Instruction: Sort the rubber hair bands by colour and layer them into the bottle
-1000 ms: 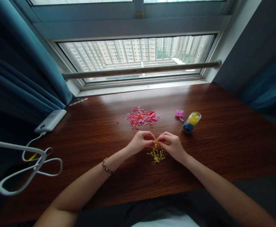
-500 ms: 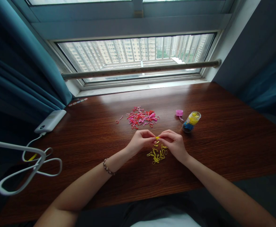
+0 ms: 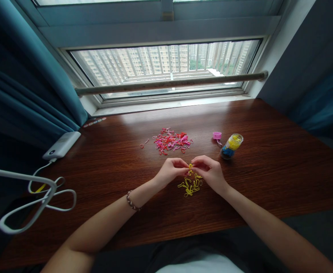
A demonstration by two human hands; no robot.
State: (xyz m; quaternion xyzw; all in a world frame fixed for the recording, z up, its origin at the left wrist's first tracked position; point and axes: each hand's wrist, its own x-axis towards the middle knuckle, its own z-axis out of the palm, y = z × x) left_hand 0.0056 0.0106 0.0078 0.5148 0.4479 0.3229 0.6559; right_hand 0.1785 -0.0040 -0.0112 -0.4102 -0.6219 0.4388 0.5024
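Observation:
Between my two hands are small yellow bands (image 3: 190, 167), held at the fingertips just above the table. My left hand (image 3: 170, 171) pinches them from the left, and my right hand (image 3: 209, 172) pinches them from the right. How the bands are linked is too small to make out. Directly below my fingers lies a loose pile of yellow bands (image 3: 189, 188). Beyond my hands is a larger pile of pink and red bands (image 3: 172, 141). A clear jar (image 3: 231, 146) with yellow and blue contents stands to the right, beside a pink lid (image 3: 217, 135).
The brown wooden table (image 3: 115, 151) reaches to the window. At the left are a white power bank (image 3: 62, 145) with a cable and a white curved stand (image 3: 48, 189). A metal bar (image 3: 169, 85) crosses the window, and blue curtains hang at both sides.
The yellow bands between my fingertips now show more openly, with a loop standing up and a part hanging lower. My fingertips are slightly farther apart.

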